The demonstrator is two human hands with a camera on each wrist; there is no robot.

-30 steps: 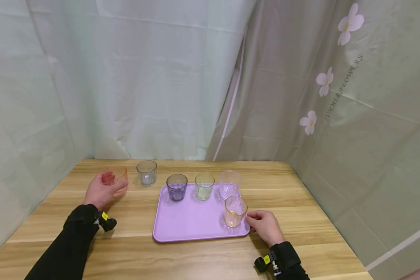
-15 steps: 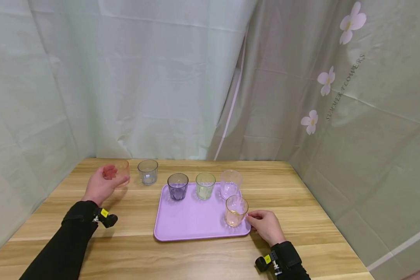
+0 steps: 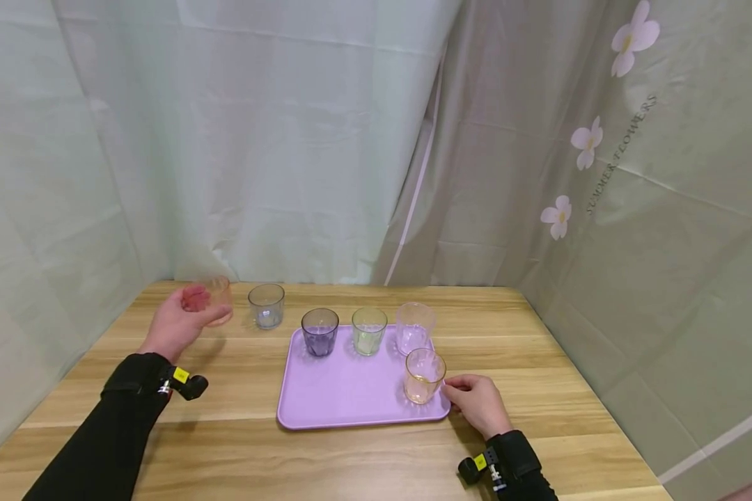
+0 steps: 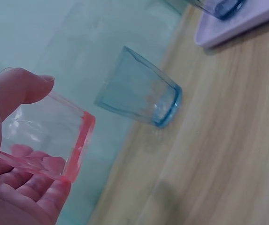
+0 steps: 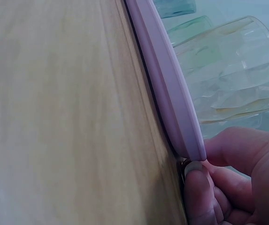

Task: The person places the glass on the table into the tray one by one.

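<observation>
My left hand grips a pink glass tumbler, thumb on one side and fingers curled round the other. In the left wrist view the tumbler lies tilted in the hand, its thick pink base pointing away from the palm, off the table. A blue-grey glass stands on the table just right of it. At the front right corner of the purple tray, my right hand pinches the rim, thumb above and fingers below. Next to that hand, on the tray, stands a yellowish glass.
Along the tray's back edge stand a dark grey glass, a green glass and a clear pinkish glass. The wooden table ends at a hanging curtain behind, with more cloth at both sides.
My left hand has lifted the pink tumbler from the table and moved it slightly back, tilting it. My right hand keeps its hold at the tray's corner.
</observation>
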